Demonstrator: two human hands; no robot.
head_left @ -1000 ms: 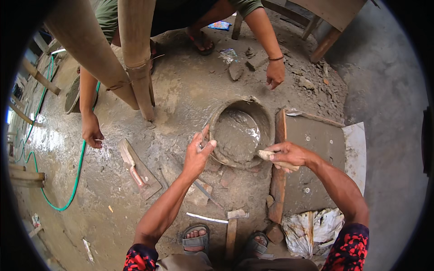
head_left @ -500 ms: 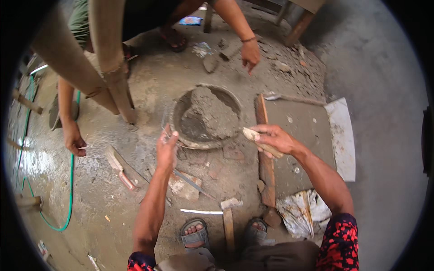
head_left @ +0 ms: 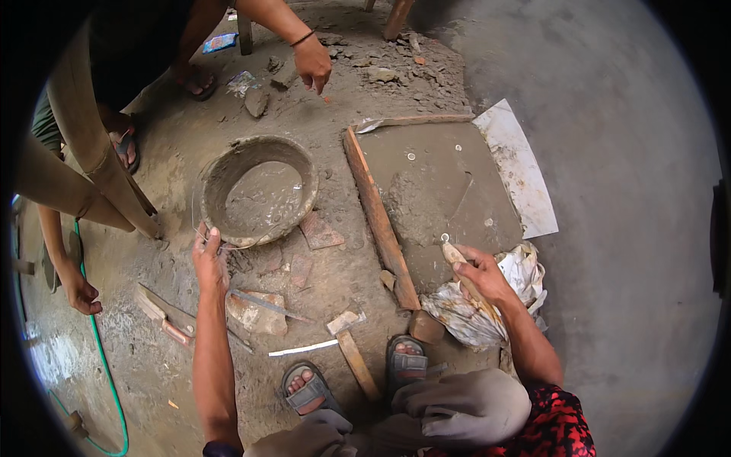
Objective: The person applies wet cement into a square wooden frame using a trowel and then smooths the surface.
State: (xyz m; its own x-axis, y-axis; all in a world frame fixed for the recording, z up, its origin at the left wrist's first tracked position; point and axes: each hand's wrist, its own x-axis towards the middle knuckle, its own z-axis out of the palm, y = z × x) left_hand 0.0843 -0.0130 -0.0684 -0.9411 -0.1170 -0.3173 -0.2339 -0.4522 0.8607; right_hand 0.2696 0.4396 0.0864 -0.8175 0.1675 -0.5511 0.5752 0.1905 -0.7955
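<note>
A round, mortar-caked basin (head_left: 303,171) with wet grey mortar in its bottom stands on the ground, left of the middle. At its near-left rim, my left hand (head_left: 209,263) is closed on the edge, thumb uppermost; a thin wire runs beside the fingers. My right hand (head_left: 483,276) grips the pale wooden handle of a trowel (head_left: 451,254) over the near part of a framed bed of wet mortar (head_left: 487,156). The trowel's blade is hard to make out against the grey. A rough mortar heap (head_left: 411,202) lies on the bed, just beyond the handle.
A wooden batten (head_left: 381,221) edges the bed's left side, a white board (head_left: 514,164) its right. A crumpled sack (head_left: 525,278), a hammer (head_left: 352,354) and a large knife (head_left: 164,316) lie nearby. A co-worker's hand (head_left: 312,65) hangs past the basin; bamboo poles (head_left: 87,137) stand left.
The mortar mass that was in the basin is gone from it, and a heap now lies on the bed. My right hand has moved nearer to me; the whole view has shifted rightward.
</note>
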